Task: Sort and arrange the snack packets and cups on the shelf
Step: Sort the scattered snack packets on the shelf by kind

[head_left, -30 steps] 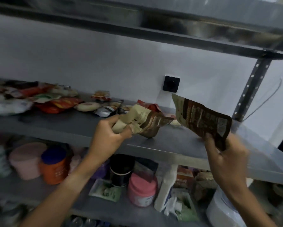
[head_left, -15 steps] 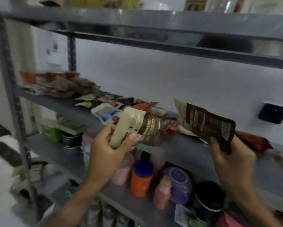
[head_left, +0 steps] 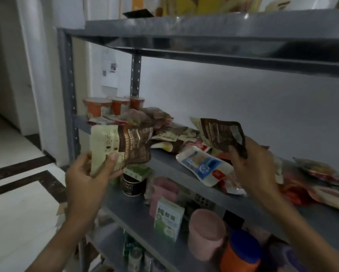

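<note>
My left hand (head_left: 88,173) grips a cream and brown snack packet (head_left: 121,146) in front of the left end of the grey metal shelf (head_left: 164,163). My right hand (head_left: 253,165) pinches a second brown packet (head_left: 221,137) by its corner, above the middle of the shelf. Three orange cups (head_left: 113,106) stand in a row at the shelf's far left corner. A loose heap of brown packets (head_left: 160,122) lies behind my left hand. A white and blue packet (head_left: 204,165) lies at the shelf's front edge, and red and cream packets (head_left: 321,181) spread to the right.
The shelf below holds a black jar (head_left: 134,184), a green and white box (head_left: 167,220), pink containers (head_left: 206,234) and an orange jar with a blue lid (head_left: 241,252). The steel upright (head_left: 68,95) stands at left, with open tiled floor (head_left: 17,203) beyond. The upper shelf (head_left: 223,26) overhangs.
The view has swung left, bringing the shelf's left end and the orange cups into sight. Both hands have kept their packets and moved left along the shelf.
</note>
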